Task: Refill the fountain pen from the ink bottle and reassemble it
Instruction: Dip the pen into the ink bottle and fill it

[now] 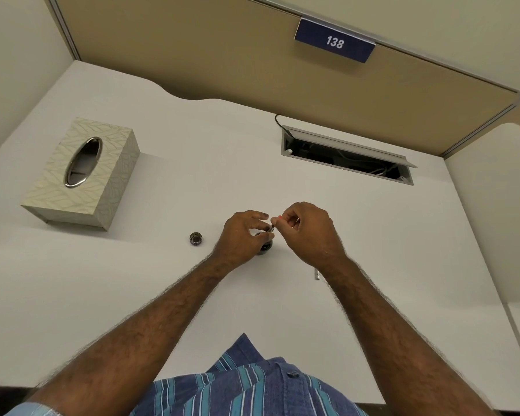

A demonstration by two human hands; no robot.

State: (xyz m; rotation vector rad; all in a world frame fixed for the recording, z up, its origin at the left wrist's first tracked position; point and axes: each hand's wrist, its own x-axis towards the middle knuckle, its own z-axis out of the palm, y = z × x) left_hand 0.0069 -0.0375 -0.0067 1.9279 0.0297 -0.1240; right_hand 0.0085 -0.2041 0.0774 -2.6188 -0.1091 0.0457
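- I see a white desk [162, 280] with a wavy back edge, set against a tan partition.
- A patterned tissue box [81, 175] with an oval, chrome-rimmed opening lies at the far left of the desk.
- A small dark bottle cap [196, 238] rests on the desk, open side up, near the middle.
- Just right of the cap stands a dark ink bottle [264, 249], mostly hidden behind my left hand.
- A small silvery pen part [317, 274] lies further right, beside my right wrist; I cannot tell which part it is.
- A rectangular cable slot [347, 154] with a raised metal flap is cut into the desk's far right; wires show inside.
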